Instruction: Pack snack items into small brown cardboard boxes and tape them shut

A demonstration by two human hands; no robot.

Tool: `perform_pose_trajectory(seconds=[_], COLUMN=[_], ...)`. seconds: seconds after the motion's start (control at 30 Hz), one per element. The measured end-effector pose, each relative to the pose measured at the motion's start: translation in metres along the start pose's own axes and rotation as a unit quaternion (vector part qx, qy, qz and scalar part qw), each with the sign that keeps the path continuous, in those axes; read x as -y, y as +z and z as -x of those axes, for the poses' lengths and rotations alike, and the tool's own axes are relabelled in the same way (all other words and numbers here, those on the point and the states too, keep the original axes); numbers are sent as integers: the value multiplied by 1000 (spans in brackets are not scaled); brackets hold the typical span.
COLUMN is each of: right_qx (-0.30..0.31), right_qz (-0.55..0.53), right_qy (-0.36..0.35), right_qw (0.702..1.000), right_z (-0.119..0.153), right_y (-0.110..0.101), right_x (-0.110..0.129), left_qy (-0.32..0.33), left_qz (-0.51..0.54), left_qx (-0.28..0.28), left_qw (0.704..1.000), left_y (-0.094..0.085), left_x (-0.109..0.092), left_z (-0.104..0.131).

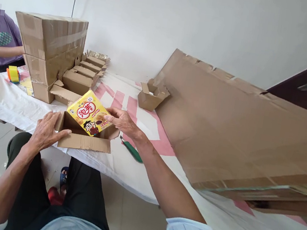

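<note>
An open cardboard carton (86, 142) stands at the table's front edge, its near flap folded down towards me. My left hand (47, 132) grips the carton's left side, thumb over the rim by the near flap. Tilted in the carton's mouth is a yellow snack box (88, 113) with red lettering and a cartoon figure. My right hand (122, 121) holds that box by its right corner, fingers behind and thumb in front. The box's lower edge is inside the carton. Just right of the carton lies a green-handled utility knife (132, 151).
Taped cartons (48, 45) are stacked at the left, with several open cartons (82, 77) in a row beside them. A small open carton (152, 95) stands behind. A large cardboard sheet (243, 132) leans across the right. A person (3, 38) and a tape roll (13, 74) are at the far left.
</note>
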State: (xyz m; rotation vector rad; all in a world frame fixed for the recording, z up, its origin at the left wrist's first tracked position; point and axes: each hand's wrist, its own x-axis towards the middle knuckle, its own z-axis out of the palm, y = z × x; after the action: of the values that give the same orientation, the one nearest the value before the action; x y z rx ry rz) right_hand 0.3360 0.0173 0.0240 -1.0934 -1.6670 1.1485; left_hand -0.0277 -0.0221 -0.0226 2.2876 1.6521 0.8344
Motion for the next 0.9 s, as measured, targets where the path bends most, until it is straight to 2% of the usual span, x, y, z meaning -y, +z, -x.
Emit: perform_pose_trajectory(seconds=[0.13,0.27,0.47,0.57,0.63,0.77,0.83,0.9], right_qx=[4,-6,-48,-64,-77,-101,-117,-135], right_qz=[-8,-34,-160,-201,-213,-199,-161,-92], right_qy=[-8,-14,1,0,-7,-16,-22,-38], right_qw=[1000,999,986,977,974,975,980,986], right_z=[-2,-5,-9,-8,-6,-2,-2,-2], right_y=[6,16,38,52,61,76,82,86], right_x=[6,6,3,3,2,-4,-7,-6], left_qy=[11,17,12,17,28,57,66,69], left_qz=[21,61,93,166,243,365,364,333], left_qx=[-17,-27,-42,-27,-9,57,54,28], left_qw=[1000,998,995,986,969,927,927,940], left_y=[-10,-18,-28,-26,-23,-16,-14,-15], left_x=[1,-6,-22,-27,-31,-42,-46,-48], left_z=[-16,-28,-37,-37,-36,-34,-37,-43])
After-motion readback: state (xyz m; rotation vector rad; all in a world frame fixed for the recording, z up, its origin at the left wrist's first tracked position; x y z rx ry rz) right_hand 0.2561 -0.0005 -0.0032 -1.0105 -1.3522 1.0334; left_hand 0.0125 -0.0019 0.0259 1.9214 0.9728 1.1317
